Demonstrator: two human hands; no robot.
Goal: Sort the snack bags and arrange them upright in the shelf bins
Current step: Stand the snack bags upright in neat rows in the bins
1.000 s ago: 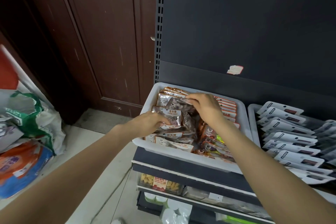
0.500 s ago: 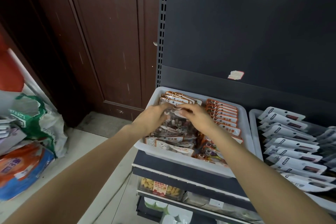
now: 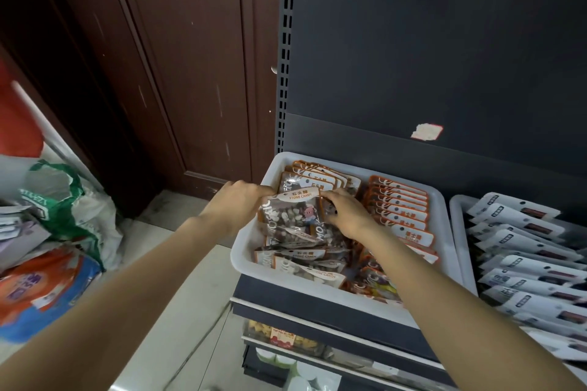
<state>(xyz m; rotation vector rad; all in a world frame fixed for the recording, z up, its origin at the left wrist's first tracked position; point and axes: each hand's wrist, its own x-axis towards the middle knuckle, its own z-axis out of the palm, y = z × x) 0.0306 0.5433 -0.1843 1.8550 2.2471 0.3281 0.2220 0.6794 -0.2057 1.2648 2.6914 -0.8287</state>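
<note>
Both hands pinch one stone candy bag [image 3: 293, 216] upright over white bin [image 3: 251, 244]'s back-left part: left hand [image 3: 236, 205] fingers on its left edge, right hand [image 3: 344, 213] on its right edge.

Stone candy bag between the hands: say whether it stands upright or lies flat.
Upright, leaning back. The stone candy bag shows its printed front with the header on top, left hand and right hand gripping its sides inside the white bin.
</note>
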